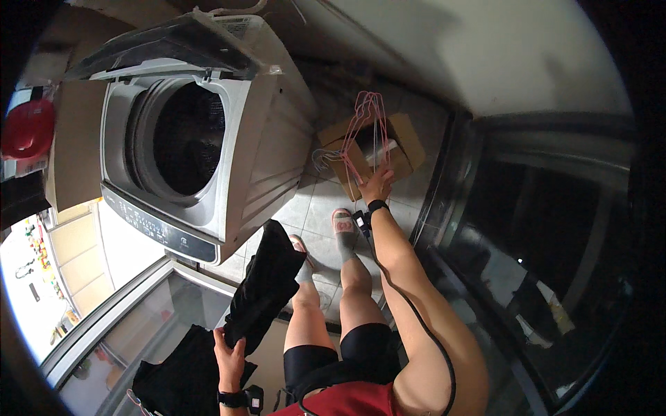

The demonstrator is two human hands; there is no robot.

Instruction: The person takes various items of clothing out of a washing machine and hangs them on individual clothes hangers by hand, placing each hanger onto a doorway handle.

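My left hand point(229, 360) grips a black garment point(266, 283) whose upper part stands out toward the washing machine. More black cloth point(179, 372) hangs to the left of that hand; whether it is the same piece I cannot tell. A bit of pink hanger point(133, 398) shows at its lower edge. Stretched out ahead, my right hand point(379, 183) is closed around several thin clothes hangers, pink ones point(349, 138) and grey-blue ones point(327, 156). They stick up above an open cardboard box point(411, 140) on the floor.
A top-loading washing machine point(237, 156) stands at the left with its lid point(171, 44) raised and its dark drum point(187, 138) showing. A glass panel with a white frame point(140, 307) is at lower left. Dark glass point(541, 234) lines the right. Tiled floor point(320, 208) lies between.
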